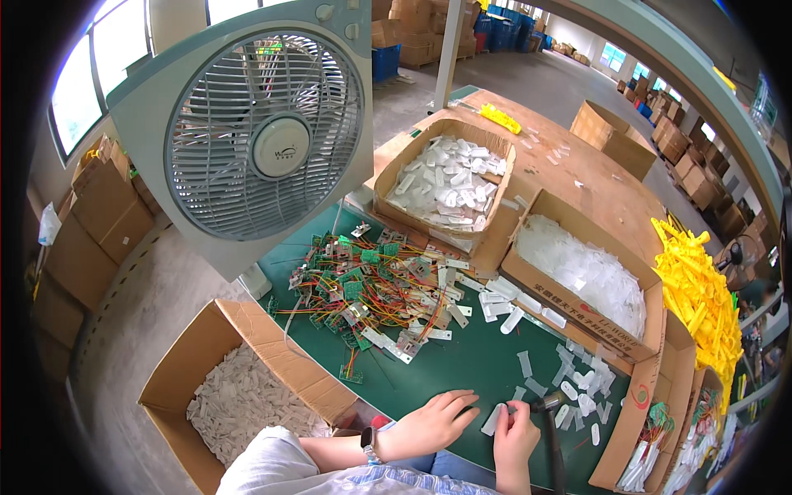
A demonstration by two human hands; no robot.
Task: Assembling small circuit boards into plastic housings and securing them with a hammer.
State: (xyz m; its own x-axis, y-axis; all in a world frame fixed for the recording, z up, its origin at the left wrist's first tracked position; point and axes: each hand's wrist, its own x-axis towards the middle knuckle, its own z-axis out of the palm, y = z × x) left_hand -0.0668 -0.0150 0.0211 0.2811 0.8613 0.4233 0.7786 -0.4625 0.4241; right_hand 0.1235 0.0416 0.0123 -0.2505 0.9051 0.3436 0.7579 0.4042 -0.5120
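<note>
- Right now I have the left hand (433, 422) lying flat and spread on the green counter (462, 363), near edge, gripping nothing.
- To its right, the right hand (516, 433) pinches a small white plastic piece (492, 419) against the counter, its fingers closed on it; a dark-handled tool (551, 437) sits just beside that hand, and I cannot tell whether the hand grips it too.
- Loose white pieces (577, 384) are scattered to the right of the hands.
- Farther off, a tangle of green circuit boards with coloured wires (371, 289) looks largely unworked.
- At near left, a cardboard box (235, 392) holds many white parts, so I judge a good share done and plenty left.
- Behind, a box fan (264, 132) stands at far left.
</note>
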